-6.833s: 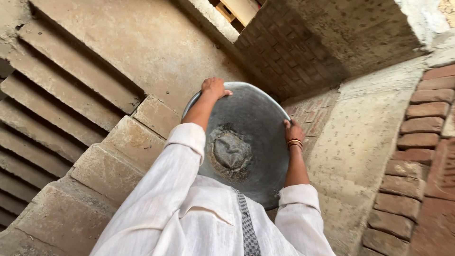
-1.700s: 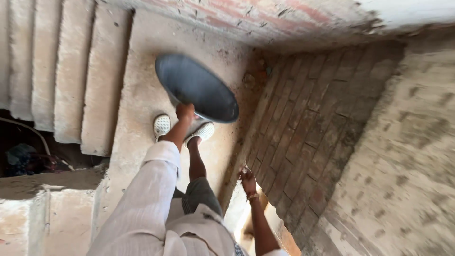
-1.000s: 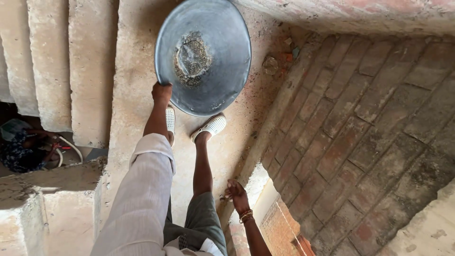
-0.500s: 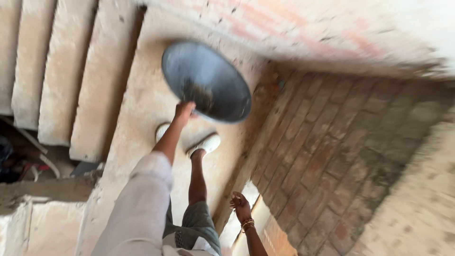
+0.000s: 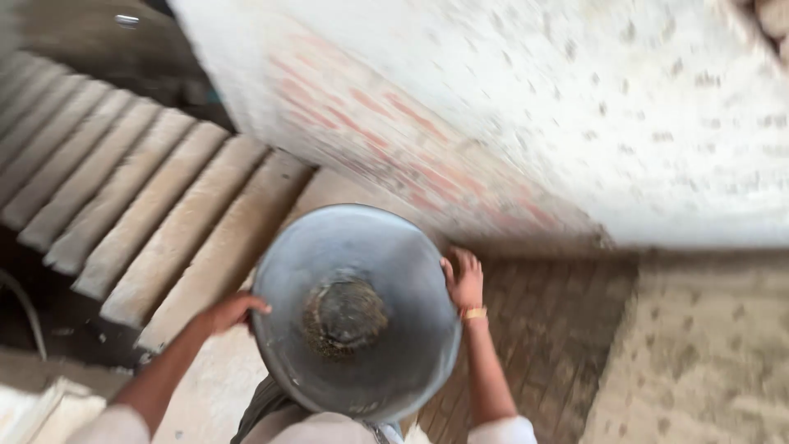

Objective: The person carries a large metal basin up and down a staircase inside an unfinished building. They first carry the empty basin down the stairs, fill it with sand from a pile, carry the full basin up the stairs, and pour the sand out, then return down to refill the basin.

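Note:
A round grey metal pan (image 5: 374, 247) with a dried brown crust in its middle is held in front of me, its hollow facing up. My left hand (image 5: 233, 312) grips its left rim. At the right rim sits my right hand (image 5: 464, 278), fingers spread along the edge, a gold bangle on the wrist. White sleeves cover both upper arms at the bottom of the view.
Concrete stairs (image 5: 140, 214) run down to the left. A brick and plaster wall (image 5: 509, 123) rises ahead and to the right. A brick surface (image 5: 551, 329) lies beside my right arm. The picture is blurred by motion.
Before, only my left hand carried the pan low over my feet, with the right hand hanging free. Now both hands hold it, raised closer to me, and my view has turned.

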